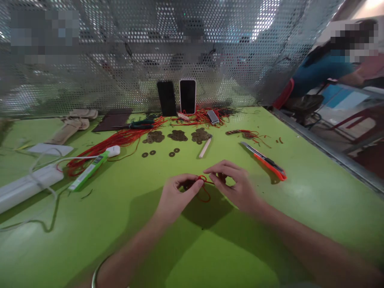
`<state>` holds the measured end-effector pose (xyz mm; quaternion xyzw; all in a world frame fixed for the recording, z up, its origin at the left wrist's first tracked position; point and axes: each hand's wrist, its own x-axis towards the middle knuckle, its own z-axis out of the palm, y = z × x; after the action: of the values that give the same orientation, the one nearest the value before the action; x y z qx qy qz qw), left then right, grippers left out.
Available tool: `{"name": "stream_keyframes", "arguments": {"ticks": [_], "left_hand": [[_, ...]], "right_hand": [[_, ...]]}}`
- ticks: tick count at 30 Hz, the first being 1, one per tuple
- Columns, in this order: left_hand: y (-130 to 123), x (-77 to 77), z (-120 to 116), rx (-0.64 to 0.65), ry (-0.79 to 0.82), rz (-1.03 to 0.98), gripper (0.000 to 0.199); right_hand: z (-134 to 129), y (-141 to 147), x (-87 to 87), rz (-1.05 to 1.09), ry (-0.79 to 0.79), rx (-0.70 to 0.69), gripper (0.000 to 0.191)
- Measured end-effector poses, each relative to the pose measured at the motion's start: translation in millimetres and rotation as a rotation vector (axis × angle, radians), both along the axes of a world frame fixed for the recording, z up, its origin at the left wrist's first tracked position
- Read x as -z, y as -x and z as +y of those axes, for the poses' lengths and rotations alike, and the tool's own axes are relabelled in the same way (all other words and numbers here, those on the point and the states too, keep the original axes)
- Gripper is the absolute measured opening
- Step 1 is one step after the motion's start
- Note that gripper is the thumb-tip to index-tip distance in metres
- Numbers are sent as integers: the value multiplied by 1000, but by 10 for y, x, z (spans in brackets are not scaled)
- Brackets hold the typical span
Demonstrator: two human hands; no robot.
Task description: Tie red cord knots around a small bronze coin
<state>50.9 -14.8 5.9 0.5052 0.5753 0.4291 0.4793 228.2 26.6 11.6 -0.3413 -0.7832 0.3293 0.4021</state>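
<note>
Pinched between the thumb and bent fingers of my left hand (180,192) is a thin red cord (205,200), looped above and below the thumb tip. Something dark, perhaps coins, sits under those fingers, mostly hidden. My right hand (234,184) is just to the right, its index finger stretched toward the loop. A strand of the cord runs across to the right thumb and seems gripped behind it. Beyond my hands lie a pale wooden stick (205,148) with a dark tip and several loose round coins with holes, among them a single coin (171,154).
Coin piles (177,135) line the green table (150,256). An orange utility knife (267,162), blade out, lies right. Red cords (111,146), pliers (141,124), a green box (90,172) and a white power strip (30,186) lie left. Two phones (187,97) lean against the perforated panel (135,72).
</note>
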Motion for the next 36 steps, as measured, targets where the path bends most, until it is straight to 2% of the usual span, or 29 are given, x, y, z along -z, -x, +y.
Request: {"name": "stream_keyframes", "arguments": {"ticks": [3,8,17,23,29,36], "left_hand": [[-11,-12,-13,77,-8,15,25],[-20,-15,-1,98,-2,-8,24],[-58,-38,6,125,6,-37,17],[-60,-38,20,152,19,-98,11],[-21,-7,20,110,20,-75,17],[-39,-38,10,181,41,-91,17]], "right_hand": [[27,5,14,-17,33,-91,19],[42,-4,9,-18,85,-128,13],[21,30,-5,-107,79,-130,5],[7,40,-3,-92,61,-56,7],[36,30,-16,-134,141,-76,16],[36,22,-11,-45,134,-57,10]]}}
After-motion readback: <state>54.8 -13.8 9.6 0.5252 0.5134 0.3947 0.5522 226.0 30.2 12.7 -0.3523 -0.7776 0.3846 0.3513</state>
